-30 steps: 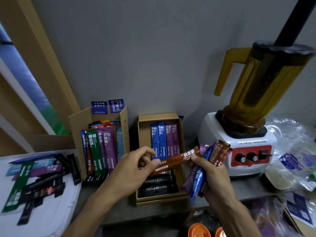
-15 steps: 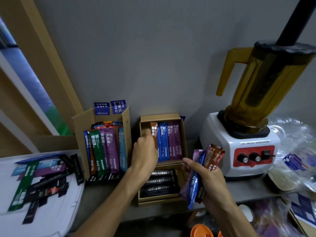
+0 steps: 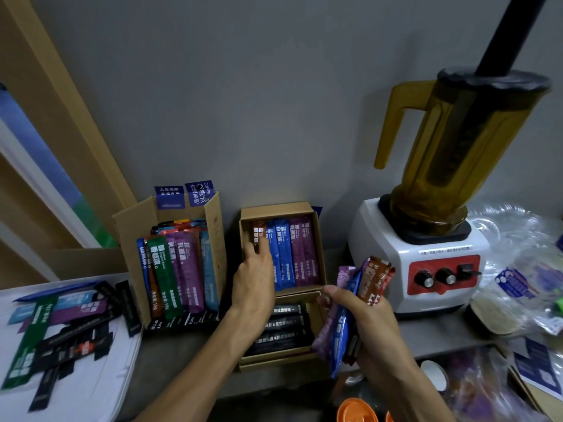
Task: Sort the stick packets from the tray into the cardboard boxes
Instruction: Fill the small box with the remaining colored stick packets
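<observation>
- The grey tabletop [image 3: 182,354] runs along a grey wall.
- A blender with an amber plastic jug and a white base with a red knob panel [image 3: 380,239] stands at 2 o'clock.
- A white flat tray [image 3: 91,391] lies at 8 o'clock, with green, blue, purple and black stick packets loose on it.
- A tall open cardboard box [image 3: 134,239] stands at 10 o'clock, just beside the tray, with packets of mixed colours upright inside.
- A low two-compartment cardboard box [image 3: 275,207] sits at centre: blue and purple packets fill the far compartment, black ones the near.
- The right hand [image 3: 368,324], at 4 o'clock, has its fingers curled round a fanned bundle of purple, blue and brown stick packets [image 3: 341,330].
- The left hand [image 3: 254,278] reaches into the far compartment, fingers over the lower part of a packet; whether it pinches or only presses cannot be told.
- That brown stick packet [image 3: 259,234] lies at the compartment's 9 o'clock edge, touching the blue ones.
</observation>
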A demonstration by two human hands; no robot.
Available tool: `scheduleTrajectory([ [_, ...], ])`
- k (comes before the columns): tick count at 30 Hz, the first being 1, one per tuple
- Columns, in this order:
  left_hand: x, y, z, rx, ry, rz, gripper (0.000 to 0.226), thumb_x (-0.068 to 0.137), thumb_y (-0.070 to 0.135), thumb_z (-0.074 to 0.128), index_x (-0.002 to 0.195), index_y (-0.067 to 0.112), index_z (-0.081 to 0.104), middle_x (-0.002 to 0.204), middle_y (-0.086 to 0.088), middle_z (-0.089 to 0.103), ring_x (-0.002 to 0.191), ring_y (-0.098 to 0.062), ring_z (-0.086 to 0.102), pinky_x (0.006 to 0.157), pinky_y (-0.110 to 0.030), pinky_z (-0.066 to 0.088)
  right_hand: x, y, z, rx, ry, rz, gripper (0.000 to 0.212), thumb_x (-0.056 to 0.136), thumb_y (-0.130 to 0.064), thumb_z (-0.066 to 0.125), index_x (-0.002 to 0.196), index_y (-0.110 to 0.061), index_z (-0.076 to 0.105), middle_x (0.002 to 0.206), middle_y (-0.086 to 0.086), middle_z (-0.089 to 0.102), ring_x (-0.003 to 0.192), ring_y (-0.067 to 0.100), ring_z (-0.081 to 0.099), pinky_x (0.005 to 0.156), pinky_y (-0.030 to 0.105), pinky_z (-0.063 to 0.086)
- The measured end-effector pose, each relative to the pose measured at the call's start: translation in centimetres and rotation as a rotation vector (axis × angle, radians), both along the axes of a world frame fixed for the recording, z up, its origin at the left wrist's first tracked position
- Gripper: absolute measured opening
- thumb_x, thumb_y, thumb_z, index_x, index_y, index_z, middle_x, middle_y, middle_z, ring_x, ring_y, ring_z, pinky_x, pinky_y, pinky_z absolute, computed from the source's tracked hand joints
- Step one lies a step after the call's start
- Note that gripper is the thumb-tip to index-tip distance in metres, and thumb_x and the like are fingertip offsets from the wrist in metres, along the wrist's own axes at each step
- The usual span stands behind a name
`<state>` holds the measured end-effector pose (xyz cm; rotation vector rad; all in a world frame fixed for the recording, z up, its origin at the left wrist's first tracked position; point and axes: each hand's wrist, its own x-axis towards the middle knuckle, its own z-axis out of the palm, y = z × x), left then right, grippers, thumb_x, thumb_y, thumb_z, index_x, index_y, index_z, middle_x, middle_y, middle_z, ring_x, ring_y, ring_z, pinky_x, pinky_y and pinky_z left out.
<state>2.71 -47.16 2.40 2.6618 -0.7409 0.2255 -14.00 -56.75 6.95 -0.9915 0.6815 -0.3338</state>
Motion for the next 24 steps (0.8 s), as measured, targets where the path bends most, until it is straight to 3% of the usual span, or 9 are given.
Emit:
scheduleTrajectory([
  [4, 0.0, 0.0, -0.5, 0.039, 0.028, -0.004, 0.045, 0.093, 0.003, 0.062, 0.133, 0.012, 0.043, 0.14, -0.014, 0.036, 0.087, -0.021, 0.072, 0.07, -0.031, 0.061, 0.0, -0.4, -0.1, 0.048, -0.01, -0.012, 0.034, 0.082, -0.009, 0.072, 0.114, -0.002, 0.063, 0.096, 0.017, 0.076, 0.082, 0.025, 0.076, 0.068, 0.035, 0.057],
  [9, -1.9, 1.1, 1.3, -0.137, 0.075, -0.106, 0.027, 0.098, 0.024, 0.056, 0.124, 0.02, 0.054, 0.124, 0.003, 0.05, 0.089, -0.009, 0.065, 0.068, -0.023, 0.059, -0.1, -0.6, 0.4, 0.038, -0.041, -0.036, 0.045, 0.064, -0.015, 0.075, 0.106, 0.0, 0.067, 0.096, 0.016, 0.077, 0.084, 0.026, 0.076, 0.075, 0.04, 0.057],
  [11, -4.0, 1.8, 2.5, -0.292, 0.234, -0.189, 0.014, 0.099, 0.035, 0.052, 0.107, 0.028, 0.061, 0.103, 0.01, 0.059, 0.076, 0.0, 0.06, 0.06, -0.016, 0.051, 0.0, -0.8, 0.3, 0.038, -0.051, -0.079, 0.034, 0.069, -0.011, 0.073, 0.101, -0.002, 0.07, 0.098, 0.017, 0.077, 0.085, 0.026, 0.076, 0.078, 0.041, 0.057],
  [13, -6.3, 2.4, 3.2, -0.419, 0.477, -0.298, 0.016, 0.098, 0.041, 0.051, 0.094, 0.032, 0.063, 0.087, 0.01, 0.063, 0.072, 0.003, 0.059, 0.057, -0.012, 0.046, 0.2, -1.1, 0.1, 0.06, -0.061, -0.118, 0.024, 0.077, -0.006, 0.07, 0.101, -0.002, 0.071, 0.101, 0.018, 0.076, 0.09, 0.027, 0.075, 0.087, 0.047, 0.056],
  [17, -8.3, 2.9, 2.3, -0.39, 0.738, -0.417, 0.014, 0.095, 0.044, 0.058, 0.102, 0.036, 0.067, 0.093, 0.016, 0.068, 0.08, 0.001, 0.063, 0.07, -0.019, 0.053, 0.6, -1.3, 0.0, 0.147, -0.125, -0.096, 0.035, 0.084, -0.005, 0.064, 0.119, -0.001, 0.063, 0.114, 0.017, 0.074, 0.105, 0.029, 0.072, 0.093, 0.05, 0.052],
  [19, -8.6, 2.9, 2.3, -0.542, 0.833, -0.422, 0.01, 0.095, 0.033, 0.062, 0.102, 0.035, 0.069, 0.098, 0.013, 0.07, 0.076, -0.003, 0.065, 0.069, -0.025, 0.056, 0.8, -1.1, 0.1, 0.178, -0.185, -0.088, 0.04, 0.083, -0.005, 0.062, 0.123, 0.0, 0.06, 0.118, 0.018, 0.072, 0.109, 0.029, 0.07, 0.095, 0.049, 0.051],
  [22, -8.0, 3.7, 2.2, -0.648, 0.56, -0.329, 0.023, 0.093, 0.022, 0.065, 0.107, 0.04, 0.067, 0.101, 0.015, 0.065, 0.081, -0.003, 0.065, 0.067, -0.018, 0.054, 0.6, -1.0, 0.2, 0.187, -0.202, -0.115, 0.03, 0.091, -0.004, 0.057, 0.121, -0.004, 0.061, 0.108, 0.015, 0.075, 0.099, 0.028, 0.073, 0.093, 0.046, 0.053],
  [24, -6.9, 4.4, 2.1, -0.64, 0.302, -0.302, 0.031, 0.091, 0.012, 0.065, 0.118, 0.028, 0.068, 0.109, 0.014, 0.059, 0.096, -0.001, 0.062, 0.078, -0.013, 0.054, 0.3, -1.3, 0.1, 0.179, -0.149, -0.146, 0.026, 0.093, -0.011, 0.059, 0.118, -0.005, 0.064, 0.093, 0.015, 0.075, 0.081, 0.025, 0.074, 0.076, 0.039, 0.059],
])
